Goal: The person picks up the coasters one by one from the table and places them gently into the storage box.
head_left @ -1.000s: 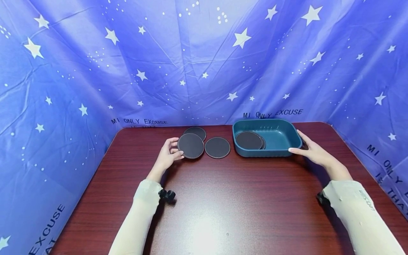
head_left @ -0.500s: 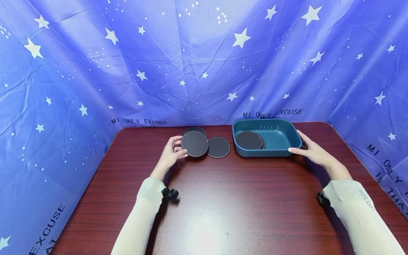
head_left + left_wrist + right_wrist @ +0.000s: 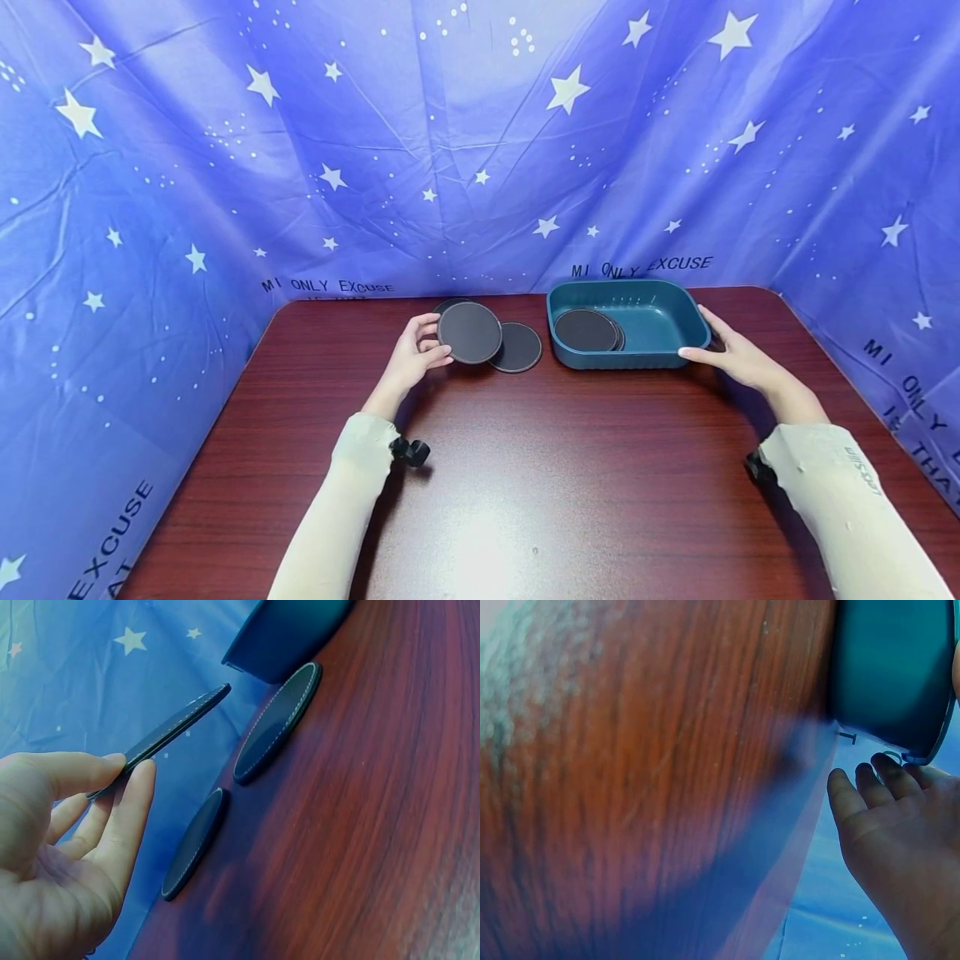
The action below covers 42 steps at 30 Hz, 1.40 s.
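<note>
My left hand [image 3: 417,357] pinches a round black coaster [image 3: 470,333] by its left edge. In the left wrist view, thumb and fingertips hold that coaster [image 3: 180,727] raised off the table, seen nearly edge-on. Below it lie two more stitched coasters: one [image 3: 521,348] towards the bin, the other [image 3: 448,306] behind and mostly covered in the head view. A teal rectangular bin [image 3: 630,360] stands to the right with a few overlapping coasters [image 3: 585,331] at its left end. At the bin's right end, my right hand [image 3: 738,360] grips, thumb on the front rim, fingers along the side.
Dark red wood table [image 3: 585,483] spreads out in front, with a bright glare near the front. A blue star-printed curtain [image 3: 420,167] closes off the back and both sides. The bin stands close to the table's back edge. Each sleeve carries a small black device [image 3: 411,452].
The left hand has moved right and slightly away with its coaster, which now covers more of the two coasters on the table. My right hand and the bin have stayed put.
</note>
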{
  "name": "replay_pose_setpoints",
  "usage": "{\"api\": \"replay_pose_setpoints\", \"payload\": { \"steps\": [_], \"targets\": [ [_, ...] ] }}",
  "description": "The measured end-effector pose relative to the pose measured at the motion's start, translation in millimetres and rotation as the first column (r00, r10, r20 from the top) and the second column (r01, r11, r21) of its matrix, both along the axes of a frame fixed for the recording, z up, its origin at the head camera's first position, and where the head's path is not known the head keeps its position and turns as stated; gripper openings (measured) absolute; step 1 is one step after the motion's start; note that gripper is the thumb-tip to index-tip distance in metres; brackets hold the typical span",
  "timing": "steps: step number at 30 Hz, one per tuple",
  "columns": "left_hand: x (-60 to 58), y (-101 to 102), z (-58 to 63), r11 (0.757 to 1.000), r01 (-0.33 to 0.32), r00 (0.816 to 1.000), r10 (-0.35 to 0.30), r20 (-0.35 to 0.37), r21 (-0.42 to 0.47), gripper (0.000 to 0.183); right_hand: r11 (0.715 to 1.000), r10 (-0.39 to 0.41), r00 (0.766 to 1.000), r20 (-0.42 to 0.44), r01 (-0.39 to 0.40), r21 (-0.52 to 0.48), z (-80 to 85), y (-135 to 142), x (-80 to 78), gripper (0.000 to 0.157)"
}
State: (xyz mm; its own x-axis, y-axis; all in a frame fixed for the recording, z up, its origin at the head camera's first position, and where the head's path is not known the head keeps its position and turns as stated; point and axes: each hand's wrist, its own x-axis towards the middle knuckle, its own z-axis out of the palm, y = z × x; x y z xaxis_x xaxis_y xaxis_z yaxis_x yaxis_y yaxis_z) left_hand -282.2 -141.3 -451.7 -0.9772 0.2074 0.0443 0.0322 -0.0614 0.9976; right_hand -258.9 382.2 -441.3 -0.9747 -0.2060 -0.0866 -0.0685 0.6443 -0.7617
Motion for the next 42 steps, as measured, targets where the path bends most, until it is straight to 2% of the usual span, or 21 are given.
{"api": "replay_pose_setpoints", "payload": {
  "steps": [19,28,42],
  "targets": [
    [-3.9,24.9,8.9,0.999,0.030,0.999,-0.029,-0.014,0.032,0.066,1.000,0.004,1.000,-0.001,-0.004,-0.022,-1.8,0.1,-0.1,0.095],
    [-5.7,37.9,12.5,0.997,0.045,0.999,-0.045,-0.002,0.056,0.066,1.000,-0.005,1.000,-0.001,0.005,-0.015,2.2,-1.9,2.9,0.096],
    [-9.4,59.2,12.9,0.991,0.085,0.996,-0.086,0.006,0.106,0.066,1.000,-0.009,1.000,0.007,0.010,-0.026,1.9,-1.5,2.3,0.097]
  ]
}}
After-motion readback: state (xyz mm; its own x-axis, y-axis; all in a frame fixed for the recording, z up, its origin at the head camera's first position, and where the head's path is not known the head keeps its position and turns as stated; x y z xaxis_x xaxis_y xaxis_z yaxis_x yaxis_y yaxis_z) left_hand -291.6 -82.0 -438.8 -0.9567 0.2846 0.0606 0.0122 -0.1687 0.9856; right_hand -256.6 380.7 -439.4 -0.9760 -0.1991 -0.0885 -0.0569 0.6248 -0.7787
